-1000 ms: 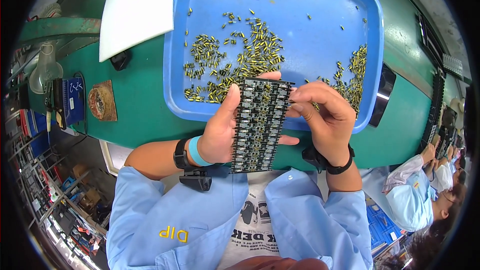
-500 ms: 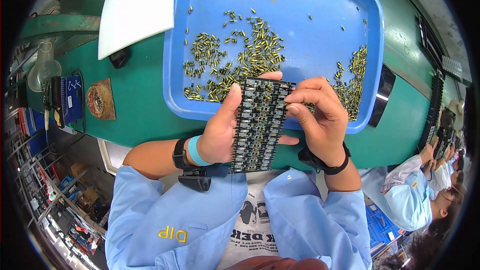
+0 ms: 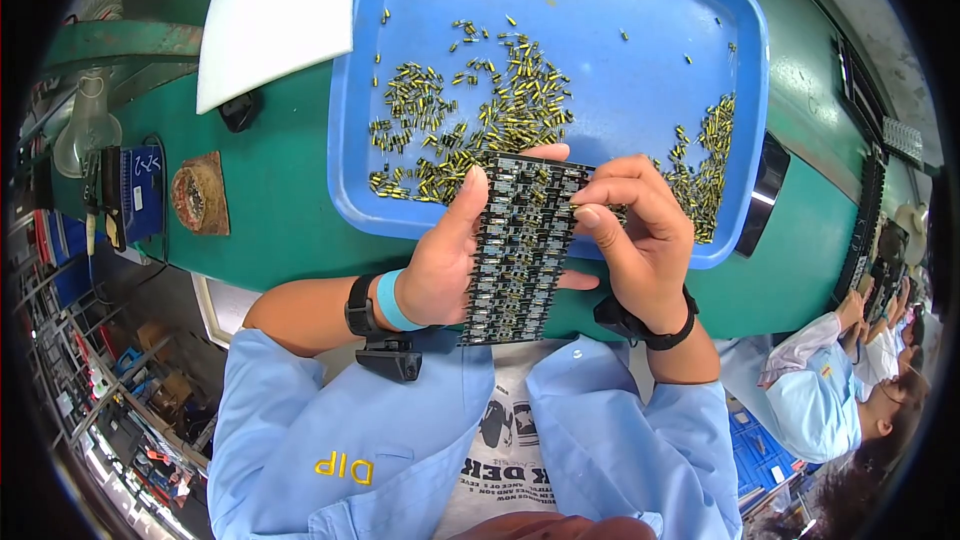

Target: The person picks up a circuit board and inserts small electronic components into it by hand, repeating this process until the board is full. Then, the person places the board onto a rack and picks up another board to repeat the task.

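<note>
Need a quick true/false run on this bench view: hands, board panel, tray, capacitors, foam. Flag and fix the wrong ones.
1. The left hand holds the circuit board panel. True.
2. The right hand is at the panel's lower left corner. False: its fingers are at the upper right edge.
3. The capacitors sit in one tidy pile. False: they lie scattered, mostly in left and right clusters.
4. The tray is blue. True.
5. The white foam sheet is right of the tray. False: it is on the left.
6. A turquoise wristband is on the left wrist. True.
</note>
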### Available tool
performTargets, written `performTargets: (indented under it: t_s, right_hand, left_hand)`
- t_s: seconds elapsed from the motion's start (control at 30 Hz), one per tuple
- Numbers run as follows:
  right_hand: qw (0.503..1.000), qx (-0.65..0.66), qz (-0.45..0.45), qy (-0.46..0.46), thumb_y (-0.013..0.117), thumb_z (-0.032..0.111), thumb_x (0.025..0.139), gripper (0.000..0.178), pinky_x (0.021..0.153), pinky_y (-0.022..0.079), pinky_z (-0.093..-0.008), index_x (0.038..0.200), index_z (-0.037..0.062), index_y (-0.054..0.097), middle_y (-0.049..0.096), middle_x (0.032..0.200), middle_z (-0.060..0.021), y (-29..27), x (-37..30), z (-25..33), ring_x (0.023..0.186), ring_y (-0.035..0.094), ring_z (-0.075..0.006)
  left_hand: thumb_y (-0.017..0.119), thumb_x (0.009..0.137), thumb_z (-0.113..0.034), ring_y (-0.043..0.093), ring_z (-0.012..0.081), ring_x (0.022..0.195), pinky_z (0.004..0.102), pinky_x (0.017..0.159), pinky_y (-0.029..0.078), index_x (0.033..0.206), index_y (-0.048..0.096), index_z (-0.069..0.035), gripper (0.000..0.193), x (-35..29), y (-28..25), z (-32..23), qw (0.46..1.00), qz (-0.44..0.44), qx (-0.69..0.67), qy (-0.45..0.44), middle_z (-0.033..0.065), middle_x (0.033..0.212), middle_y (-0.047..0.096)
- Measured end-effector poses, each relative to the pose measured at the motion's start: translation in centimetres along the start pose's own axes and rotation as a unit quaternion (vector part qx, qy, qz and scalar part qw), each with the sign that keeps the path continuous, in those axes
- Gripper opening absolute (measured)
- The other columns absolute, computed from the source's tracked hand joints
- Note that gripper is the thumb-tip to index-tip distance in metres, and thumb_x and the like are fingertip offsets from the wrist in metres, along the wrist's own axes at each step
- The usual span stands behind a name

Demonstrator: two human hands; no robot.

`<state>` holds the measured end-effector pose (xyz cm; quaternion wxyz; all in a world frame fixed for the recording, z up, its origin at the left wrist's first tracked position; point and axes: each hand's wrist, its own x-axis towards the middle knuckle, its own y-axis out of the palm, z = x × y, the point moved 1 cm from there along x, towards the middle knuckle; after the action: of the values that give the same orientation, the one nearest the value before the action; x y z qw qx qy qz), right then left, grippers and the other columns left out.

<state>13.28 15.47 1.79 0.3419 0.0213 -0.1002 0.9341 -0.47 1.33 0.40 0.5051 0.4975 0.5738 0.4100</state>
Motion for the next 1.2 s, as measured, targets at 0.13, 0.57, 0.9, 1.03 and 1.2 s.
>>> performTargets:
  t_s: [0.13,0.57,0.9,1.03,1.2]
  right_hand:
    - [0.993,-0.081,0.017,-0.088,0.085,0.001,0.082,0.018,0.077,0.047,-0.0338,0.098,0.0035,0.077,0.069,0.096,-0.0077,0.1,0.3,0.5,0.088,0.063,-0.0220]
    - [0.936,-0.270,0.025,-0.223,0.087,0.003,0.077,0.026,0.077,0.046,-0.0399,0.100,0.0074,0.076,0.066,0.094,-0.0058,1.1,0.1,1.8,0.086,0.059,-0.0273]
    - [0.893,-0.362,0.034,-0.267,0.084,0.008,0.077,0.026,0.079,0.045,-0.0392,0.101,0.0082,0.077,0.066,0.097,-0.0044,1.2,-0.2,2.5,0.088,0.060,-0.0252]
    - [0.871,-0.400,0.040,-0.281,0.082,0.011,0.075,0.028,0.080,0.044,-0.0387,0.102,0.0092,0.077,0.066,0.098,-0.0028,1.2,-0.4,2.8,0.089,0.061,-0.0234]
    - [0.864,-0.407,0.047,-0.293,0.079,0.012,0.072,0.032,0.079,0.043,-0.0389,0.104,0.0104,0.078,0.067,0.099,-0.0017,1.5,-0.5,2.9,0.089,0.062,-0.0221]
  left_hand:
    - [0.029,0.112,-0.064,0.054,0.0278,0.142,0.0596,0.115,0.050,0.168,0.022,-0.015,0.074,-0.4,0.0,-0.2,0.999,-0.013,0.052,0.008,0.0115,0.158,0.047]
    - [0.024,0.113,-0.061,0.055,0.0232,0.140,0.0415,0.119,0.045,0.167,0.025,-0.008,0.076,-0.4,0.5,0.2,0.994,-0.038,0.097,0.022,0.0152,0.157,0.050]
    - [0.031,0.113,-0.060,0.053,0.0223,0.139,0.0422,0.116,0.047,0.166,0.026,-0.014,0.071,-0.2,0.2,0.3,0.996,-0.012,0.083,0.020,0.0112,0.157,0.047]
    - [0.032,0.113,-0.061,0.053,0.0225,0.139,0.0423,0.116,0.047,0.166,0.026,-0.014,0.071,-0.2,0.1,0.5,0.996,-0.011,0.086,0.019,0.0111,0.157,0.047]
    - [0.031,0.113,-0.061,0.052,0.0232,0.140,0.0423,0.117,0.046,0.166,0.027,-0.013,0.071,-0.1,0.2,0.5,0.996,-0.013,0.085,0.014,0.0120,0.157,0.047]
